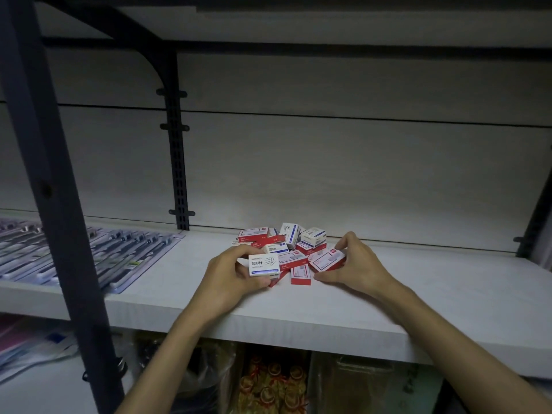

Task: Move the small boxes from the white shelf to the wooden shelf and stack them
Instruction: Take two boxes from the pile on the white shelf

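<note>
Left hand (231, 271): gripping a white-and-blue box (264, 265), thumb along the top edge, fingers curled under the bottom edge; holding it face-up at the near left edge of the pile.
Right hand (355, 264): pinching a red-and-white box (327, 259) between thumb at the near side and fingers arching over the far side; box lying tilted on the pile's right edge.
Box pile (291, 249): lying loose and unstacked on the white shelf (388, 294), close to the back panel (328, 174); mixing red-and-white and white-and-blue boxes, some lying flat, some standing on edge.
Loose red box (301, 274): lying flat at the near side of the pile, between the two hands, just beside the right thumb.
Left section of shelf: holding a flat spread of packaged items (89, 252) in rows, well apart from the pile.
Frame post (53, 189): crossing the left foreground, dark and slanting.
Slotted upright (177, 159): standing against the back panel, left of the pile.
Below the shelf: showing bagged goods (274, 383), dim and hard to identify.
</note>
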`<state>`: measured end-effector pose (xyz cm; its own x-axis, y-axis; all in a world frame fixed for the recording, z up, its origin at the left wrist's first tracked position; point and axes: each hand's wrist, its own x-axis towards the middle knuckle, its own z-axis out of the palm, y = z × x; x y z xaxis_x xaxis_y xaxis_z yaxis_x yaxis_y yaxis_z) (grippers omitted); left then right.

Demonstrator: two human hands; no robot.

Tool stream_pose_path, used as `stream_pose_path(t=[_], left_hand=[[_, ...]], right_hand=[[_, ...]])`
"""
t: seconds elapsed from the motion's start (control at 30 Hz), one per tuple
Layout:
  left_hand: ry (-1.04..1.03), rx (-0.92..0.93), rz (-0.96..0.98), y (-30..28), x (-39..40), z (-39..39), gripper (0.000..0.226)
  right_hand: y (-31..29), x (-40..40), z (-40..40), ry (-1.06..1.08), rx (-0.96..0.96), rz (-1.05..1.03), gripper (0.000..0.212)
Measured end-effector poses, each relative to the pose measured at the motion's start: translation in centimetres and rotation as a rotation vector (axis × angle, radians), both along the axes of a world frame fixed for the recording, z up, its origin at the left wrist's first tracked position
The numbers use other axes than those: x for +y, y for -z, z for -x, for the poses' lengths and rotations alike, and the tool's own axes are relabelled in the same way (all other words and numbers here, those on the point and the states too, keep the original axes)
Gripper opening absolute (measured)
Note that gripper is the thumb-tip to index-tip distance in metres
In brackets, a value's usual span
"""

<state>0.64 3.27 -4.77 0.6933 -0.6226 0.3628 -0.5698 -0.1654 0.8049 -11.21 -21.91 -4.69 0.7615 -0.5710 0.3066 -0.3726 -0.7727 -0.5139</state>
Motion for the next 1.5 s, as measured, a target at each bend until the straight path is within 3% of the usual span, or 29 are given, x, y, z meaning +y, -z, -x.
stream_pose_path(t=[0.13, 0.23, 0.37, 0.57, 0.67, 1.1, 1.5], left_hand=[[0.028, 0.008, 0.010, 0.2, 0.4, -0.7, 0.045], [0.062, 0.025, 0.016, 0.3, 0.5, -0.9, 0.044], [0.102, 0.047, 0.035, 0.5, 0.7, -1.3, 0.044], [0.166, 0.029, 0.051, 0.0, 0.0, 0.3, 0.042], [0.230, 0.019, 0.071, -0.5, -1.3, 2.7, 0.041], [0.462, -0.031, 0.023, -0.5, -10.7, 20.0, 0.041], [0.566, -0.080, 0.047, 0.1, -21.0, 42.0, 0.036]], right_hand=[[-0.1, 0.2, 0.3, -0.022, 0.005, 0.018, 0.082], [-0.5, 0.4, 1.1, -0.010, 0.004, 0.051, 0.066], [-0.3, 0.8, 3.6, -0.060, -0.094, -0.211, 0.040], [-0.1, 1.3, 8.7, -0.048, -0.262, -0.486, 0.046], [-0.9, 1.6, 11.8, -0.019, -0.363, -0.508, 0.043], [-1.8, -0.3, 31.0, 0.047, -0.404, -0.499, 0.039], [0.0, -8.9, 53.1, 0.047, -0.458, -0.611, 0.046]])
